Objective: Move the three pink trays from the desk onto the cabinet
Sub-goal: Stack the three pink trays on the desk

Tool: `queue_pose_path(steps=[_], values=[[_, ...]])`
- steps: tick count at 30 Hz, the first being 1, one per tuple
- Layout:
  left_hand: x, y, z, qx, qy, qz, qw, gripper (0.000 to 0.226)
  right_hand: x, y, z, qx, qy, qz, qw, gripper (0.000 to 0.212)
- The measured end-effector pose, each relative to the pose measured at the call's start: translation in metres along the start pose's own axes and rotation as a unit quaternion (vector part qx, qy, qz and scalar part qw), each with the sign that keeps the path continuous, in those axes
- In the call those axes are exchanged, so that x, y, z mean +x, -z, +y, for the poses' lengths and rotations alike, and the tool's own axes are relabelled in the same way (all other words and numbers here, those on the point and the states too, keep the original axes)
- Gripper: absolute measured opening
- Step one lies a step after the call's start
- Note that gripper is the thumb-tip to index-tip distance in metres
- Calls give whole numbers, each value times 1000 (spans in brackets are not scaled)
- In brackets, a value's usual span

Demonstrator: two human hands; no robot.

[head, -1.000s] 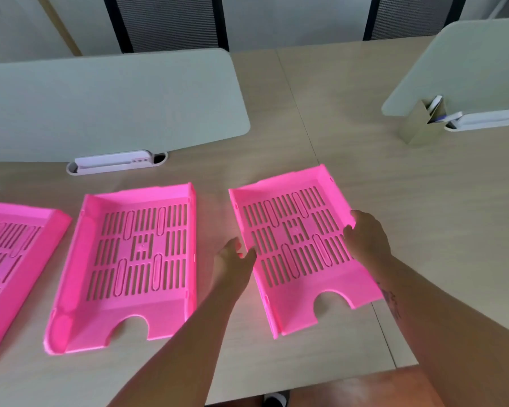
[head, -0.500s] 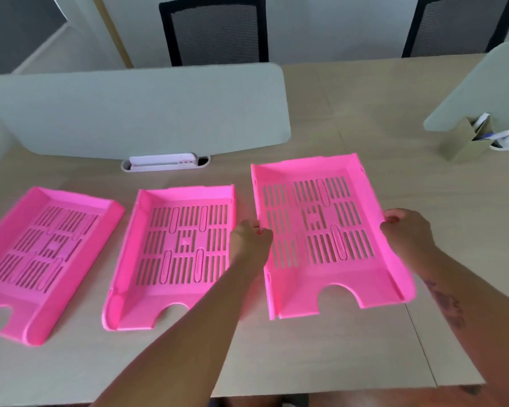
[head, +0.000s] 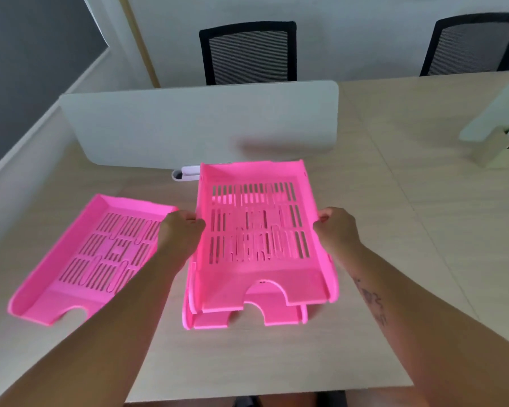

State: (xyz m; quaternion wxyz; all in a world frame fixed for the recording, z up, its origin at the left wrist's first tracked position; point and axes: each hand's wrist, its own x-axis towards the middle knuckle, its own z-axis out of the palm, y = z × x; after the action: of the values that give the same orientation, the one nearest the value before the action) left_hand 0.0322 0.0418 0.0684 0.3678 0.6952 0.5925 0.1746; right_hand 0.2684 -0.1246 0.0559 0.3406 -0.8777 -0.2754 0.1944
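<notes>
I hold a pink slotted tray (head: 256, 277) by its two side walls, my left hand (head: 182, 233) on its left rim and my right hand (head: 337, 230) on its right rim. It hovers directly over a second pink tray (head: 282, 317) that lies on the desk, with only that tray's front edge and left side showing beneath. A third pink tray (head: 71, 268) lies flat on the desk to the left, angled, and partly hidden behind my left forearm. No cabinet is in view.
A pale desk divider (head: 200, 124) stands behind the trays, with a white holder (head: 185, 173) at its foot. A beige pen box (head: 500, 148) sits far right beside another divider. Two black mesh chairs (head: 247, 51) stand beyond the desk (head: 394, 230).
I have lifted the right-hand tray and carried it left, over the middle tray. The view has shifted left and tilted up, so the chairs now show.
</notes>
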Motion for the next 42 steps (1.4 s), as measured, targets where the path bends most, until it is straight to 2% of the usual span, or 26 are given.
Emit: queue_pose_path(steps=[7, 13, 21, 25, 31, 34, 38, 40, 42], values=[[7, 7, -42, -2, 26, -35, 999, 18, -22, -39, 4, -14, -46, -6, 999, 18], [6, -4, -56, -5, 40, -59, 997, 16, -24, -50, 7, -30, -38, 4, 999, 18], [14, -8, -70, 12, 34, -43, 998, 24, -33, -50, 8, 19, -22, -11, 1000, 19], [13, -5, -73, 14, 17, -20, 1000, 25, -42, -44, 5, 72, -26, -28, 997, 33], [7, 0, -70, 30, 11, -31, 999, 26, -50, -47, 2, 70, -14, -31, 997, 33], [-1, 4, -68, -3, 22, -43, 999, 31, -53, -51, 5, 50, -18, -68, 996, 42], [-25, 5, -78, -79, 57, -122, 988, 22, -67, -56, 14, 31, -49, -150, 987, 55], [-39, 4, -88, -143, 85, -153, 974, 28, -76, -59, 17, 64, -64, -148, 985, 54], [-48, 3, -95, -181, 95, -152, 967, 33, -83, -65, 21, 147, -123, -121, 974, 56]])
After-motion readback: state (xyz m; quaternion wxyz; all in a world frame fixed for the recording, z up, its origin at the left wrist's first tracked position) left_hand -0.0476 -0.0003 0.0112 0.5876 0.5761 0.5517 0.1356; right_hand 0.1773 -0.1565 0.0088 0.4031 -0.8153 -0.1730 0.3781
